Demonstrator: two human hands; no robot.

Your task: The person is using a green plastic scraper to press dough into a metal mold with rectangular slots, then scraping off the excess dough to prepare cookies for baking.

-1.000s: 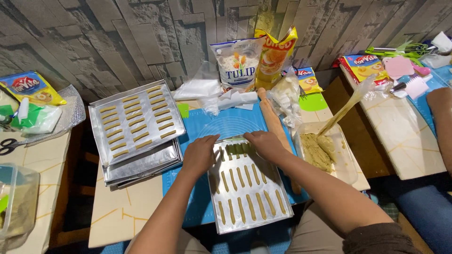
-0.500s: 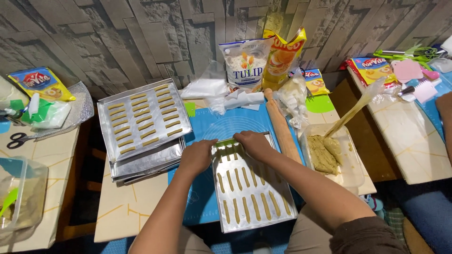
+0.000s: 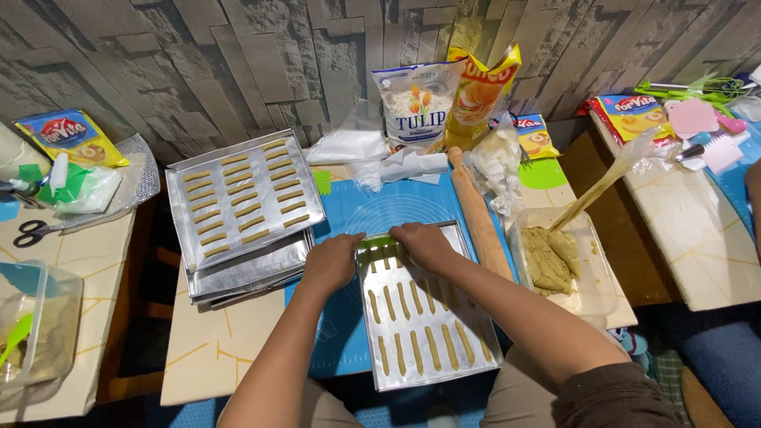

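Observation:
A metal baking tray (image 3: 476,357) with rows of thin dough strips (image 3: 428,341) lies on a blue silicone mat (image 3: 388,208) in front of me. My left hand (image 3: 331,261) rests at the tray's far left corner. My right hand (image 3: 424,242) sits over the tray's far edge. Between the two hands a small green flat tool (image 3: 374,242) shows at the tray's far end; I cannot tell which hand grips it.
A stack of trays (image 3: 198,273), the top one full of dough strips, sits to the left. A wooden rolling pin (image 3: 478,214) and a clear container of dough (image 3: 551,257) lie to the right. Flour and snack bags (image 3: 416,103) stand by the wall. Scissors (image 3: 32,232) lie far left.
Both hands have stayed at the tray's far end with only a small shift. The view has moved slightly, and the green tool now shows between the hands.

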